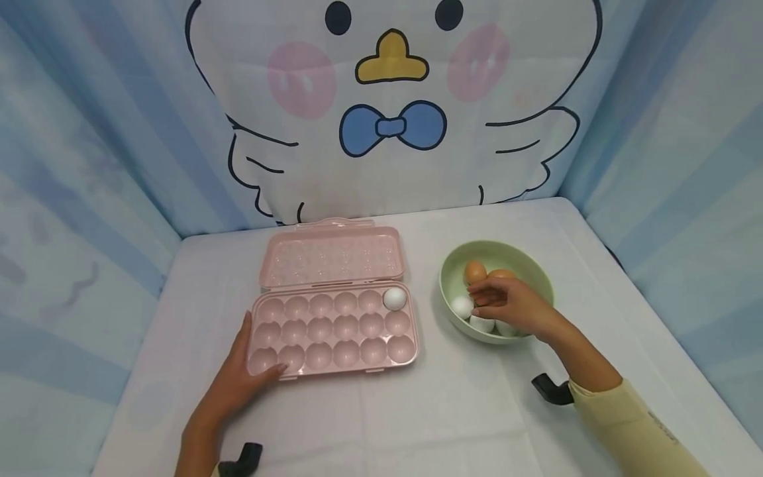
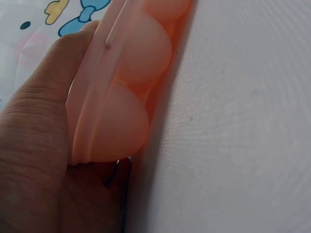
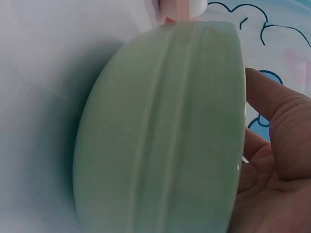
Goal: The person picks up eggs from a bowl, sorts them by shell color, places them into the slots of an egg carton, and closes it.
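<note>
A pink plastic egg box point(image 1: 411, 351) lies with its lid point(image 1: 332, 233) folded back. One white egg point(image 1: 394, 299) sits in its far right cup; the other cups hold nothing. My left hand point(image 1: 241, 371) grips the near left corner of the box, and the left wrist view has the thumb against the rim point(image 2: 87, 116). To the right is a green bowl point(image 1: 539, 271) with brown eggs point(image 1: 475, 271) and white eggs point(image 1: 461, 306) in it. Over the bowl is my right hand point(image 1: 512, 305), fingers loosely bent above the eggs. No egg shows between its fingers.
A white cloth covers the table point(image 1: 381, 424). Behind it hangs a curtain point(image 1: 393, 179) with a cartoon bird, and blue curtains point(image 1: 77, 232) stand at both sides. A black strap end point(image 1: 551, 389) sticks out from the right wrist, another point(image 1: 243, 459) from the left.
</note>
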A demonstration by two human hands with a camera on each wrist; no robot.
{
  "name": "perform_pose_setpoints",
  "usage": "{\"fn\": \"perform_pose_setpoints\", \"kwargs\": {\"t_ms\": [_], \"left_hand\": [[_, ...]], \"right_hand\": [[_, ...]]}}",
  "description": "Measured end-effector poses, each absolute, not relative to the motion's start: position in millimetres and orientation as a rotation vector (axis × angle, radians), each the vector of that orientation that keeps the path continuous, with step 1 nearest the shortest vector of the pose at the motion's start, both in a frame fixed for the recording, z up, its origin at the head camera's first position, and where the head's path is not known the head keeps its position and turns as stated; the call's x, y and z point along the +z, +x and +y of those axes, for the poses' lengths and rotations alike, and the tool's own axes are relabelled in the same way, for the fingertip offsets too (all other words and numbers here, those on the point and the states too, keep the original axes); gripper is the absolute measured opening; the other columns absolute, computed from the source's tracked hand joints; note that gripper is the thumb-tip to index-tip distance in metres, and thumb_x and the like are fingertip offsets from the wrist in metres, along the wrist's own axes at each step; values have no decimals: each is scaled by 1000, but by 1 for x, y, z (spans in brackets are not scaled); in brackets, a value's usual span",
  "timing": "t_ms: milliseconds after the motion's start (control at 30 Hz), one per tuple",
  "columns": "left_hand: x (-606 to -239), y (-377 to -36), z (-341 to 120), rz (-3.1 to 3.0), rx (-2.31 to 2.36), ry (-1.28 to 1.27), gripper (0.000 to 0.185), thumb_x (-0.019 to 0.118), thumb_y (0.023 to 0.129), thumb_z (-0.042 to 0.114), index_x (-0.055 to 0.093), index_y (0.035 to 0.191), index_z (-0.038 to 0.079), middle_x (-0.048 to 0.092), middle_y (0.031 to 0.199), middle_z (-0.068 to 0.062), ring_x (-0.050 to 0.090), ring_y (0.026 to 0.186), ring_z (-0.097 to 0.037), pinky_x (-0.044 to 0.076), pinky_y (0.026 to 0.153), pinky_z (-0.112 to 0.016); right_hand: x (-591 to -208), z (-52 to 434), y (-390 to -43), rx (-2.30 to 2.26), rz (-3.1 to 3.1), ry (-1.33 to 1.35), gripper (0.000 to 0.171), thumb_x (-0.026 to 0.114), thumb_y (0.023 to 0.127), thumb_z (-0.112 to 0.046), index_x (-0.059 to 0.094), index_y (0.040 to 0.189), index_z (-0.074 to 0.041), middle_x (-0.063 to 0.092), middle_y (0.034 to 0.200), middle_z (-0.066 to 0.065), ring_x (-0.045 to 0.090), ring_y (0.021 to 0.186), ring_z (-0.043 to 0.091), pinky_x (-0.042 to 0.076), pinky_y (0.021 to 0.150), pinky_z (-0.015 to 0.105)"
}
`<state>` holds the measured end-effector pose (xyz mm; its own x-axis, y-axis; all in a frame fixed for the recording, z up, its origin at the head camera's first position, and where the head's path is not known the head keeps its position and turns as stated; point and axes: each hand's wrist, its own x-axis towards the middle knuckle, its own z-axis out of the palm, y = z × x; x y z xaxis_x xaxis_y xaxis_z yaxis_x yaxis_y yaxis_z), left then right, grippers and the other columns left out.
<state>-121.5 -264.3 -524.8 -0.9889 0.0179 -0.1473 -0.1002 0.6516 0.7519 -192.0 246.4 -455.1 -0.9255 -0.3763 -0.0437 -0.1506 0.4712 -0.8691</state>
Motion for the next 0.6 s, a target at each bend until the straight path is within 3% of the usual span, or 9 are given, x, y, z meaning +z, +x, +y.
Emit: {"fn": "perform_pose_setpoints", "kwargs": {"t_ms": [233, 600], "left_hand": [[-524, -120, -264, 2721, 1279, -54, 131, 84, 81, 53, -11, 166, 25, 4, 172, -15, 10, 155, -44, 16, 117, -69], [-523, -121, -265, 2713, 1305, -45, 131, 85, 81, 50, -10, 166, 25, 4, 173, -14, 9, 155, -43, 15, 117, -68]], "right_hand": [[-458, 238, -197, -1356, 2529, -441, 41, 81, 89, -4, 68, 125, 8, 68, 116, 18, 68, 108, 34, 55, 86, 24], [-465, 225, -202, -1257, 2586, -414, 39, 84, 84, 0, 72, 121, 2, 70, 122, 15, 68, 114, 35, 56, 95, 42]]}}
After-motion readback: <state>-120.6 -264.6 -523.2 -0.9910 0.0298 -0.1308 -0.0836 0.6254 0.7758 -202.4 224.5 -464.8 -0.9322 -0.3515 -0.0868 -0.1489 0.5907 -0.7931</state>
